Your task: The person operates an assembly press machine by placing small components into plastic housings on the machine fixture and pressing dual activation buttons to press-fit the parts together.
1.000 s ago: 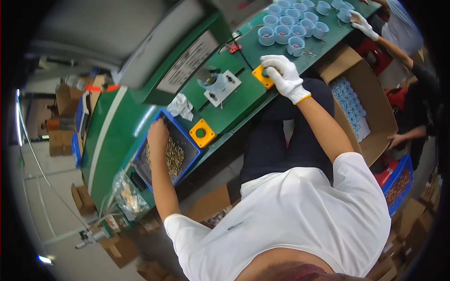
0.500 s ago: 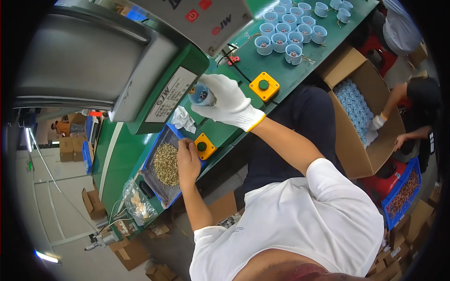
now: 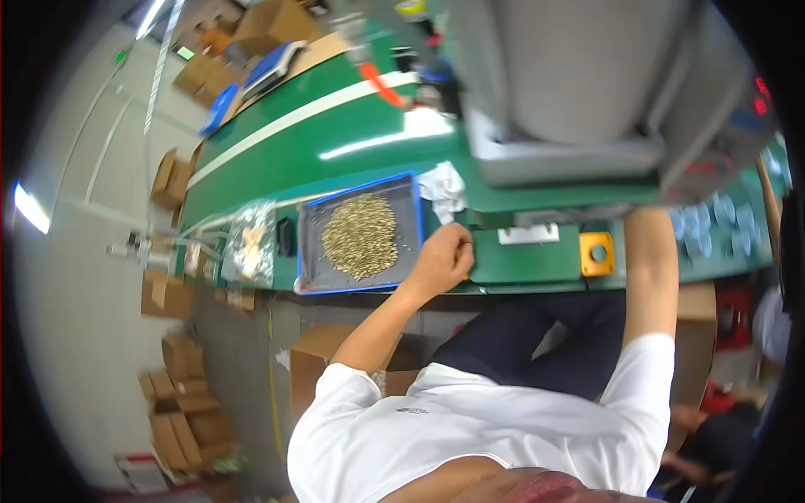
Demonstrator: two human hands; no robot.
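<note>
My left hand (image 3: 443, 261) is closed, its fingers curled in, beside the right edge of a blue-rimmed grey tray (image 3: 312, 258). Whatever its fingers may pinch is too small or hidden to make out. A yellow edge of a button box (image 3: 467, 275) peeks out under that hand. In the tray lies a heap of small brass-coloured metal parts (image 3: 360, 236). My right forearm (image 3: 651, 272) reaches up past a second yellow button box (image 3: 597, 254), and the hand itself is hidden behind the green-and-grey machine (image 3: 570, 142). A white fixture block (image 3: 528, 235) sits below the machine's head.
A crumpled white cloth (image 3: 444, 189) lies behind the tray. Left of it are a dark object (image 3: 287, 238) and a clear plastic bag (image 3: 251, 243). Blurred light-blue cups (image 3: 713, 222) stand at the bench's right. Cardboard boxes (image 3: 189, 427) fill the floor at left; a co-worker is at far right.
The view has swung left. My gloved right hand, which held a light-blue cup, has gone out of sight behind the machine. My left hand has shifted from the tray's edge onto the near button box.
</note>
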